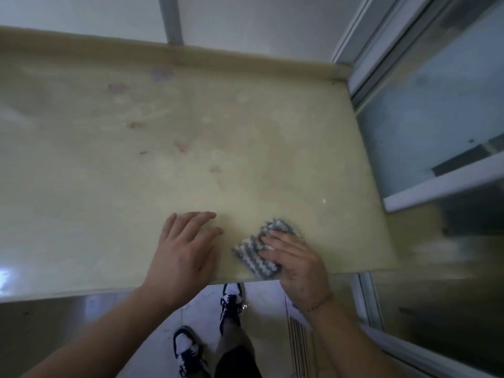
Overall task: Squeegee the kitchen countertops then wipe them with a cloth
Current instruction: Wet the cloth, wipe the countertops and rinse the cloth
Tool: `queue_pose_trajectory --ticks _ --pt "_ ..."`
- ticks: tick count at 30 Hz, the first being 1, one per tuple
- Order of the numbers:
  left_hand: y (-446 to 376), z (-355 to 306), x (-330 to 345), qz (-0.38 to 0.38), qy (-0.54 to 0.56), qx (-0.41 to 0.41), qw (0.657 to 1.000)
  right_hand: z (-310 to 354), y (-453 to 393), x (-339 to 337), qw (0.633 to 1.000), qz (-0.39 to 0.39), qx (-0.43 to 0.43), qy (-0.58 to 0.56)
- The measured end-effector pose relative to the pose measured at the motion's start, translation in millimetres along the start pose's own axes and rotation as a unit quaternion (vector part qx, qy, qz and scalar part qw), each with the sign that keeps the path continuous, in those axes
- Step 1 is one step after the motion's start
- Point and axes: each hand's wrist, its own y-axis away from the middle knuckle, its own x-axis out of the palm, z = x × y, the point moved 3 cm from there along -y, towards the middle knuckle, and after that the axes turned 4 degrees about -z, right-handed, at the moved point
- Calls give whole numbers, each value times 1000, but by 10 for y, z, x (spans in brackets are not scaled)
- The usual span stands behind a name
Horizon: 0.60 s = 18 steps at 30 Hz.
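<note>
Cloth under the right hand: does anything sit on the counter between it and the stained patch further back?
Nothing visible does. The cloth lies near the front edge under the right hand; only bare countertop lies toward the stains.

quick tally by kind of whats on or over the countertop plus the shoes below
hands: 2, left hand, right hand
cloth: 1
shoes: 2, and
total: 5

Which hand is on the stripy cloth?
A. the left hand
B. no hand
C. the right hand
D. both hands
C: the right hand presses the grey and white zigzag cloth near the front edge of the countertop, while the left hand rests flat on the bare surface beside it.
</note>
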Motion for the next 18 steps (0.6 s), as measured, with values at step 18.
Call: queue_pose_trajectory --ticks 18 --pt "-1031 75 210 9 -55 -58 997 -1313 -3118 475 988 27 142 56"
